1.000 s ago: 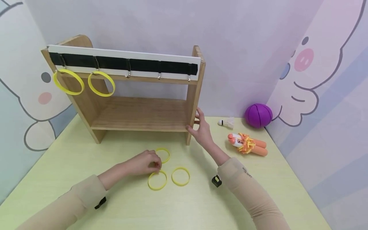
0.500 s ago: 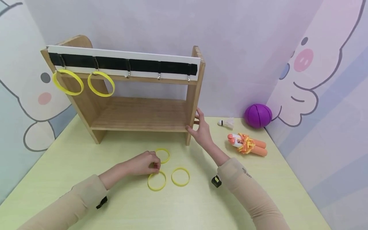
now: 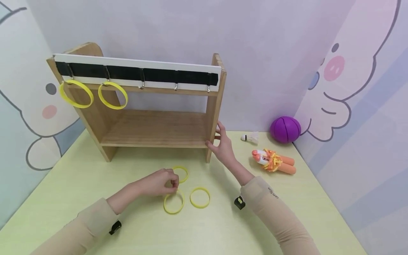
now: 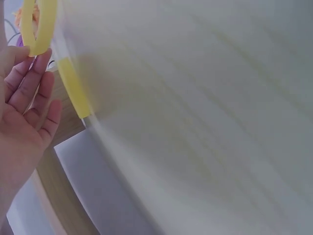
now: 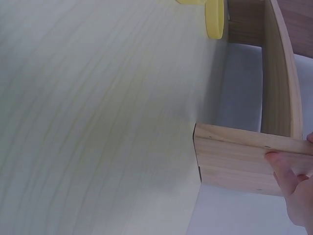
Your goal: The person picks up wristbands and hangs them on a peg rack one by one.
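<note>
Left hand (image 3: 160,182) pinches yellow ring (image 3: 173,213), lower centre; right hand (image 3: 224,148) grips side of wooden rack (image 3: 156,127); two rings (image 3: 114,107) hang at upper left.

Bright head view, soft shadows on table (image 3: 204,235), dimmer, hazier wrist views

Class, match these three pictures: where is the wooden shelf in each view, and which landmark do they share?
Head: wooden shelf, upper left to centre.
Left wrist: lower left, partly shown, next to the left hand.
Right wrist: right side, the right hand gripping its end panel.
Shared landmark: yellow rings, visible in all three.
</note>
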`<state>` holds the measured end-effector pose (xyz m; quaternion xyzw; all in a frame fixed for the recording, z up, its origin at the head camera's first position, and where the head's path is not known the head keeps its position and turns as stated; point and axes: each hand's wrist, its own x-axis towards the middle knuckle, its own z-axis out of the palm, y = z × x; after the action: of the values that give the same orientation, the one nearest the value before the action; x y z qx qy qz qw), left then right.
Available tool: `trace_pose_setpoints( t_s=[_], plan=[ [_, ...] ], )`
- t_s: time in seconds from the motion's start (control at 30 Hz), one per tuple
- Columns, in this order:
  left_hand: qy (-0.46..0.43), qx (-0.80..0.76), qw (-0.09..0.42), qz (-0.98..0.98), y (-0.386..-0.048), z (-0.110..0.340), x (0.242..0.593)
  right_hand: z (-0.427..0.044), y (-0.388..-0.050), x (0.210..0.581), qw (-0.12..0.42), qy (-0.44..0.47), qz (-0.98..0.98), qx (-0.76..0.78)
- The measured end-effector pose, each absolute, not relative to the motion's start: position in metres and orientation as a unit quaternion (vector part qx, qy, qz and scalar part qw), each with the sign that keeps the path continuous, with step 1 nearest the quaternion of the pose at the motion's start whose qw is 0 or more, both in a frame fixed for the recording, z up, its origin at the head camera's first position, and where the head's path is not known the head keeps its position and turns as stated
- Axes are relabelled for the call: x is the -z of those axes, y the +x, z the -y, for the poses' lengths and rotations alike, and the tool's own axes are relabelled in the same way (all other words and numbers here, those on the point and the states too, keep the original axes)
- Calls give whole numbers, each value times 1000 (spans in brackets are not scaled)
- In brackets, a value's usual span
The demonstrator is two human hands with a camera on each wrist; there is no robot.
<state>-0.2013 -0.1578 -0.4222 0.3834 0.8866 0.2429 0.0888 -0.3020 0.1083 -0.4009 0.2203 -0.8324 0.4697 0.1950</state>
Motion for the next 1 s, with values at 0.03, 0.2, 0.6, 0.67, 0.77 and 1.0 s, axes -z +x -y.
trace_pose_setpoints(
  t_s=[0.03,0.2,0.6,0.67,0.77,1.0],
  plan=[
    [384,-244,88,-886,-201,158,421,-108,-302,401,195,219,833,-469],
    [385,-255,90,-882,-200,156,416,-109,-301,400,193,215,836,-466],
    [382,-266,34,-884,-200,158,398,-108,-302,401,197,217,834,-468],
    [389,-274,16,-879,-201,159,394,-108,-302,401,196,217,833,-470],
    [403,-284,-7,-870,-203,160,387,-108,-301,401,195,217,832,-473],
    [421,-280,-102,-857,-205,166,362,-108,-302,401,194,217,832,-472]
  ],
)
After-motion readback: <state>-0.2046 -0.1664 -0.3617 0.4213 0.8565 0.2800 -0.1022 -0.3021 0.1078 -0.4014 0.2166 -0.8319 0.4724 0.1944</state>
